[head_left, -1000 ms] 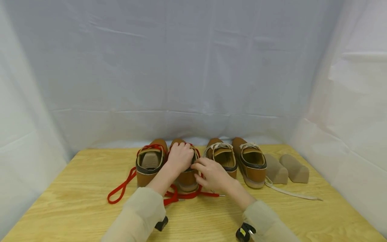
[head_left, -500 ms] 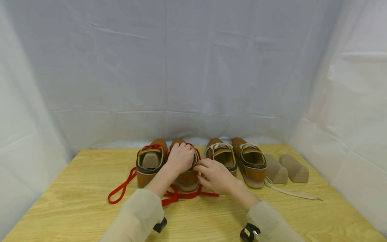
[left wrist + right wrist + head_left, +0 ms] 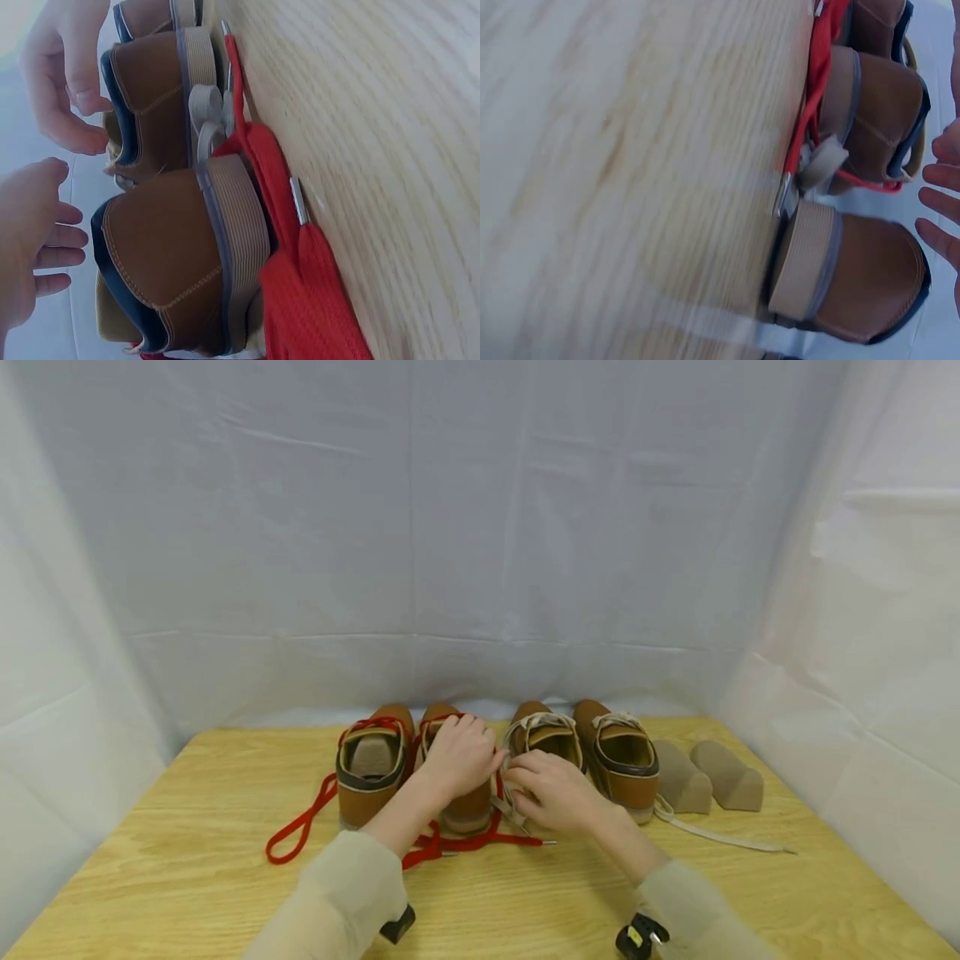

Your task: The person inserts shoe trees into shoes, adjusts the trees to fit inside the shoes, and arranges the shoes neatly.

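Note:
My left hand (image 3: 461,756) is over the heel opening of a brown shoe with red laces (image 3: 468,810), hiding much of it. In the left wrist view its fingers are loosely spread and hold nothing. My right hand (image 3: 555,789) hovers at the heel of a brown shoe with off-white laces (image 3: 532,714); its fingers are slightly bent and grip nothing in the left wrist view. The fingertips of both hands are close together. A red lace (image 3: 480,842) and an off-white lace (image 3: 206,120) lie on the table between these two shoes.
On the left, another red-laced shoe (image 3: 363,802) has a grey-beige shoe insert (image 3: 372,756) inside. Another off-white-laced shoe (image 3: 630,789) stands to the right, beside two matching inserts (image 3: 682,777). A red lace loop (image 3: 288,839) and an off-white lace end (image 3: 731,839) spread over the wooden table (image 3: 187,877).
Both hands have shifted to the right: the left from the shoe's middle to its right side, the right away from the red-laced shoe toward the off-white-laced one. The shoes stand where they were.

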Demonstrator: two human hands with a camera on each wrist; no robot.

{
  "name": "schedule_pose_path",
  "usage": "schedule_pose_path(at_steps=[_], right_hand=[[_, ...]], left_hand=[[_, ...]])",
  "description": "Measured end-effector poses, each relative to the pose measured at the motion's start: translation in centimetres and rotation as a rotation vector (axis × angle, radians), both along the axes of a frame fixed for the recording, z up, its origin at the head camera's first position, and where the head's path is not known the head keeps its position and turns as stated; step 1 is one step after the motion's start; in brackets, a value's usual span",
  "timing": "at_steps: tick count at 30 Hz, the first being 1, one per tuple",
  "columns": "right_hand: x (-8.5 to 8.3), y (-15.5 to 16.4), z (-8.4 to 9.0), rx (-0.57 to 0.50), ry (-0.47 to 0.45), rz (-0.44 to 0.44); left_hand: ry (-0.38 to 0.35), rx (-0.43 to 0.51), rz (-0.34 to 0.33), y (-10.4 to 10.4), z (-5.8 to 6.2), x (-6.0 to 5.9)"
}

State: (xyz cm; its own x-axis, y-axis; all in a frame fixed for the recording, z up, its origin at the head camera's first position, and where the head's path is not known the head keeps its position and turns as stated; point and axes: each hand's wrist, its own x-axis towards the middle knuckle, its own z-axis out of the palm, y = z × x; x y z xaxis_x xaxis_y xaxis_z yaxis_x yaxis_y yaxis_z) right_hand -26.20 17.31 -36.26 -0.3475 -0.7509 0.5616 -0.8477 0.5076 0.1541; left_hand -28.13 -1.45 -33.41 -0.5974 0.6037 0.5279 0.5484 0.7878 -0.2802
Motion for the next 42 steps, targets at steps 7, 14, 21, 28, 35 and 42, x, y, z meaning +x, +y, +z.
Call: schedule_pose_path(at_steps=[7, 14, 21, 28, 35, 42], right_hand=[[-0.3, 1.5, 0.1, -0.014, 0.071, -0.016], [0.1, 3.5, 0.1, -0.040, 0.089, -0.004], [0.5, 5.5, -0.2, -0.075, 0.107, -0.012], [1.2, 7.8, -0.1, -0.101, 0.102, -0.061], [2.0, 10.2, 0.1, -0.132, 0.151, -0.077], [2.5, 12.8, 0.3, -0.154, 0.151, -0.168]], left_hand=[[0.000, 0.000, -0.053, 0.4, -0.3, 0.5], [-0.020, -0.010, -0.106, 1.1, -0.3, 1.2], [-0.058, -0.071, -0.161, 2.2, -0.8, 1.9], [-0.105, -0.145, -0.210, 3.3, -1.1, 2.4], [-0.114, -0.166, -0.227, 4.0, -1.6, 2.8], [-0.110, -0.167, -0.226, 4.4, -1.7, 3.0]])
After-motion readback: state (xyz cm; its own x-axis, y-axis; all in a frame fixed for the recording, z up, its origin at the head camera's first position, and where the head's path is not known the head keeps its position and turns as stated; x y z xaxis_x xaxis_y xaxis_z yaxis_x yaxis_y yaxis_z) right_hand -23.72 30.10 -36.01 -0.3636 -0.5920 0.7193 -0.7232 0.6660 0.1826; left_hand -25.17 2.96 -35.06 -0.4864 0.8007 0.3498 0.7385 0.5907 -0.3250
